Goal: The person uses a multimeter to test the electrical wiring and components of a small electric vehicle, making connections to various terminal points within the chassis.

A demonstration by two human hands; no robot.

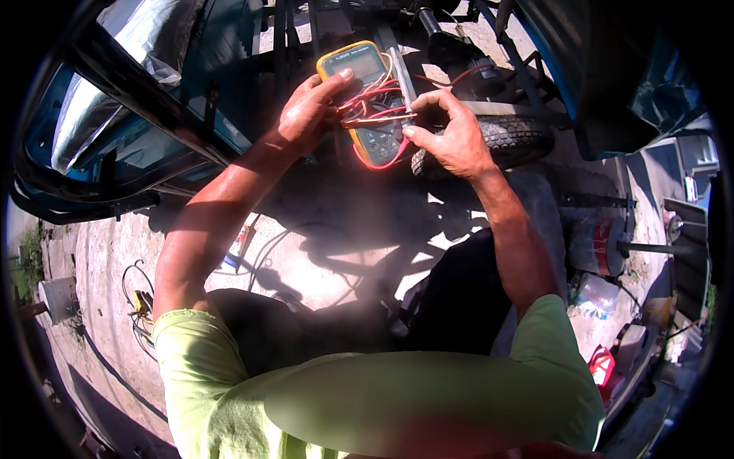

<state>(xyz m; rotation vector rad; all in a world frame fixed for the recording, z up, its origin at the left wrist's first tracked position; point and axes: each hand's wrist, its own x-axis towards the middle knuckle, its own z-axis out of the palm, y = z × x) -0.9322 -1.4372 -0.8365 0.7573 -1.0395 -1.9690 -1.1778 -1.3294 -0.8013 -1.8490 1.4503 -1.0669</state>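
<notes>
1. Head view: left hand (310, 111) clamped on the multimeter (358, 70), thumb on its face beside the screen; remaining fingers largely hidden behind casing and wires.
2. Right hand (457, 141): thumb and forefinger near each other at the meter's right edge, by the test leads (375, 118). Cannot tell whether they are closed on a lead.
3. Multimeter position: upper centre, between the hands, held tilted above the ground (107, 264). Yellow rim, dark face. Leads cross its middle and cover part of the controls; screen reading not legible.
4. Beyond: tyre (520, 141), partly covered by the right hand. Dark metal frame (126, 84) at upper left; parts behind the meter lost in shadow.
5. Containers, right side: clear cylindrical container (587, 246) with red band, contents unclear; clear plastic bag (600, 297) near it, contents indistinct; red container (602, 366) lower down, inside not visible.
6. Ground, left: yellow-and-black item (140, 302) among looped cables, kind uncertain.
7. Lower edge: blurred patch hides part of the green shirt (199, 375).
</notes>
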